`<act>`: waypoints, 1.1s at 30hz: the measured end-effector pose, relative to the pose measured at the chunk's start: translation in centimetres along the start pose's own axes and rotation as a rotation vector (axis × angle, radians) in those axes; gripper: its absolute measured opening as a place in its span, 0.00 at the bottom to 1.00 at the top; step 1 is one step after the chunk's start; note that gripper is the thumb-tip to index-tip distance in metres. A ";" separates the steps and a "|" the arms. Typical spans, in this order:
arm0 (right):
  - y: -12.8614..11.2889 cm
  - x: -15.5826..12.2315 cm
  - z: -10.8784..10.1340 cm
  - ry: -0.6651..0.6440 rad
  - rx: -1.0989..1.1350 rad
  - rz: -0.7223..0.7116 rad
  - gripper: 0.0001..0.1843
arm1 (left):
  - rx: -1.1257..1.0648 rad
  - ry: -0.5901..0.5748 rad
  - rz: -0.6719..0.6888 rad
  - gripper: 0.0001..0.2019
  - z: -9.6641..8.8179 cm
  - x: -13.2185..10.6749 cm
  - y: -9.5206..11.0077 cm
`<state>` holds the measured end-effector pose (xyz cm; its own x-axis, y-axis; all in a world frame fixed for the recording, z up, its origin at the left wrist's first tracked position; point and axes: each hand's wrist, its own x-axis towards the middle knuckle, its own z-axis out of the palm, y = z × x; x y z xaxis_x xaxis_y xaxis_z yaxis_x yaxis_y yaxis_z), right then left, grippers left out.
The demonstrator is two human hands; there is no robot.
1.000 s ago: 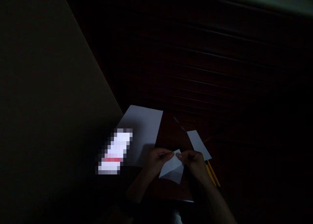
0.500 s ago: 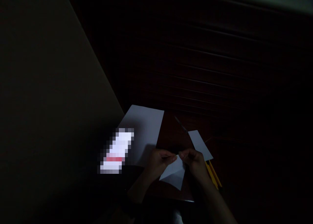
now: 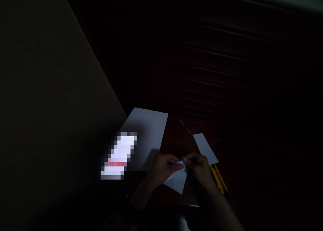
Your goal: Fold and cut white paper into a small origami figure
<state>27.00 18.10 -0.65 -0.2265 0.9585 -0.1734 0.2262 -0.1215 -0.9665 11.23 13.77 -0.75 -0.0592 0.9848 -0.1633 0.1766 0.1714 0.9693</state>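
Observation:
Between my hands, a small white sheet of paper [image 3: 176, 181] with a crease across it hangs over the dark table. My left hand [image 3: 163, 167] pinches its upper edge between thumb and fingers. Close beside it, the thumb and forefinger of my right hand [image 3: 198, 164] close on the paper's top corner. Beyond my right hand lies another small piece of white paper [image 3: 205, 148]. A yellow tool, perhaps a utility knife [image 3: 218, 180], lies partly behind my right wrist. Dim light hides the fine detail at my fingertips.
A larger white sheet [image 3: 148, 130] lies at the left of the table [image 3: 174, 133]. Beside it glows a blurred bright screen [image 3: 118, 157]. A thin dark, blade-like thing [image 3: 185, 127] touches the small paper's corner. A pale wall [image 3: 45, 89] rises on the left.
The paper in my hands has tilted, and its lower part now looks flatter and less curled. My fingertips have shifted slightly along its top edge. The whole view has drifted a little.

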 end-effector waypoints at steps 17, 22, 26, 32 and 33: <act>-0.5 -0.6 -0.6 -0.096 -0.005 -0.028 0.13 | -0.209 0.089 -0.114 0.12 -0.5 0.4 0.5; -0.7 -0.8 -0.5 -0.116 -0.056 -0.029 0.13 | -0.189 0.053 -0.033 0.12 -0.2 0.5 0.0; -0.8 -0.8 -0.3 -0.145 -0.019 -0.040 0.12 | -0.180 0.116 -0.085 0.12 -0.2 0.5 0.0; -0.6 -0.7 -0.2 -0.145 -0.006 -0.027 0.11 | -0.189 0.070 -0.098 0.11 -0.7 0.5 0.4; -0.6 -0.7 -0.3 -0.148 -0.012 -0.028 0.11 | -0.183 0.041 -0.084 0.11 -0.8 0.5 0.4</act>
<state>27.28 17.54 0.11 -0.3694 0.9130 -0.1733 0.2293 -0.0912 -0.9691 10.51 14.30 -0.25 -0.1071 0.9646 -0.2408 -0.0116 0.2410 0.9705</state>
